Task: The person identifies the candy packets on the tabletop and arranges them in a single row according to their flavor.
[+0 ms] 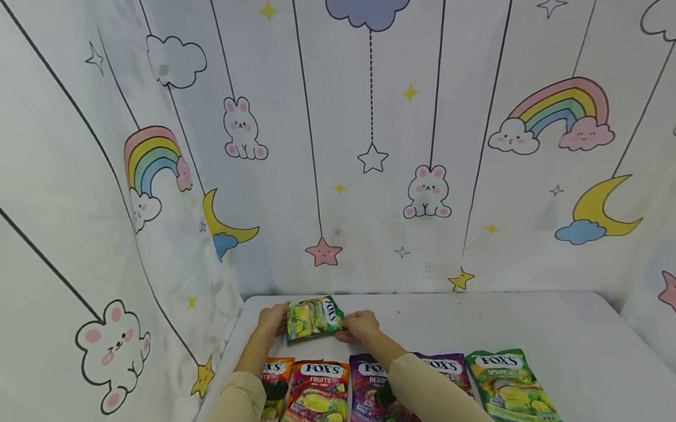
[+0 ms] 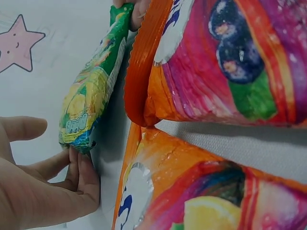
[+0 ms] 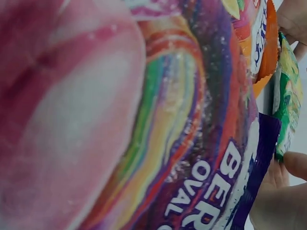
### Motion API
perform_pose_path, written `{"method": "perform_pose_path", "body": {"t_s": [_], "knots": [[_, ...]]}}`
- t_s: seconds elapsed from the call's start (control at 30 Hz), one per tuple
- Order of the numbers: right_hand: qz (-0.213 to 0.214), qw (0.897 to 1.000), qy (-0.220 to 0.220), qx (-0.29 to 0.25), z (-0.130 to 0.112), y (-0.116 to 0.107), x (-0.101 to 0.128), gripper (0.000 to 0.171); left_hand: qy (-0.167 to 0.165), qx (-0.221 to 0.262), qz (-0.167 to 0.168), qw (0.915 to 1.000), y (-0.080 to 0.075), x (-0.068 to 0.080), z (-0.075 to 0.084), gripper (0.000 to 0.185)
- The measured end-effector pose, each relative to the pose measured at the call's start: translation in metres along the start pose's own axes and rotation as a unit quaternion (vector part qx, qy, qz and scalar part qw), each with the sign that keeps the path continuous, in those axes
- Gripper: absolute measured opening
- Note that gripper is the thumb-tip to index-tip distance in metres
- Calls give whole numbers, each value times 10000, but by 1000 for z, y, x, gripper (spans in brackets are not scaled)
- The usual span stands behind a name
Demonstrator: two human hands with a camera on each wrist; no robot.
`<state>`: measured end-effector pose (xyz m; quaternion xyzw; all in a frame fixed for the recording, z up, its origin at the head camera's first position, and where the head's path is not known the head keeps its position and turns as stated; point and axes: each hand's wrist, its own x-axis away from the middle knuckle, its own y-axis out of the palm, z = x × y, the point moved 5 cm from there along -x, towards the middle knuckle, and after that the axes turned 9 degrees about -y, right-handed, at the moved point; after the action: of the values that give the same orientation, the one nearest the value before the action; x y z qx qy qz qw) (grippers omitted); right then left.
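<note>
A green FOX'S candy bag [image 1: 313, 317] is up on its edge at the far side of the white table [image 1: 583, 350], held between both hands. My left hand [image 1: 271, 318] is at its left end. In the left wrist view its nearly straight fingers [image 2: 79, 167] touch the corner of the green bag [image 2: 88, 105], and the thumb stays clear of it. My right hand [image 1: 358, 324] pinches the bag's right end. In the right wrist view this hand [image 3: 283, 191] sits by the green bag's [image 3: 288, 96] edge.
Nearer me lies a row of FOX'S bags under my forearms: an orange one [image 1: 274, 391], a red fruits one [image 1: 317, 400], two purple berry ones [image 1: 370, 397] [image 1: 449, 370] and a green one [image 1: 512, 390]. Printed cloth walls [image 1: 366, 130] enclose the table at the back and sides.
</note>
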<state>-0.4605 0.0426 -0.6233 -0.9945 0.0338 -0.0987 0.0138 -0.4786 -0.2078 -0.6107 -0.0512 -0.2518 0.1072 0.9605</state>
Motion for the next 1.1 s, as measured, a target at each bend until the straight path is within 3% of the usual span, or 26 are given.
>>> {"method": "perform_pose_path", "body": {"t_s": [0.23, 0.57, 1.1], "knots": [[-123, 9997, -193, -46, -4, 2, 3, 24, -128, 252, -81, 9996, -3, -3, -1, 58], [41, 9984, -515, 243, -5, 2, -4, 19, -185, 503, -357, 9979, -4, 0, -1, 51], [310, 9932, -1076, -320, -17, -8, -7, 20, -67, 963, -706, 9928, 6, 9, 7, 46]]}}
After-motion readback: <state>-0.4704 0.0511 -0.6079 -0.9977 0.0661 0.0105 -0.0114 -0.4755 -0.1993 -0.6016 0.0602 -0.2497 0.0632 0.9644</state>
